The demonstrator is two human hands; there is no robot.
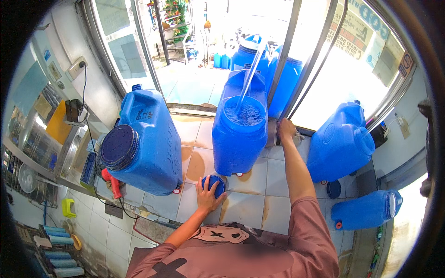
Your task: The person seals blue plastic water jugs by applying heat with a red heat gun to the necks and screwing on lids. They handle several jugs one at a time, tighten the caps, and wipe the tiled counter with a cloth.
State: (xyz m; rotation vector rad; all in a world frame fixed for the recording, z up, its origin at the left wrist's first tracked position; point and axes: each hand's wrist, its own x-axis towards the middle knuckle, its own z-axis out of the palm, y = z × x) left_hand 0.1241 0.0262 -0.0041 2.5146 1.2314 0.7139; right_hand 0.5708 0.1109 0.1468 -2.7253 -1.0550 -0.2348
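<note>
Water from a clear hose or stream [249, 74] falls into the wide mouth of an upright blue plastic water container [240, 149] in the middle. My left hand [208, 198] rests with spread fingers on a round blue screw cap [215, 187], flat on the tiles before that container. My right hand [288, 129] is at the base of the window frame, right of the container, beside a greyish cloth [298, 138]; what its fingers hold is unclear. A capped blue container [153, 139] stands to the left. On the right stands an uncapped one [339, 142], near a dark blue cap [333, 189].
A red heat gun or hair dryer [112, 182] with a black cord lies at the left counter edge, beside a basket [88, 168]. Another blue container [365, 210] is at right. More containers [283, 83] stand beyond the window frame [302, 69].
</note>
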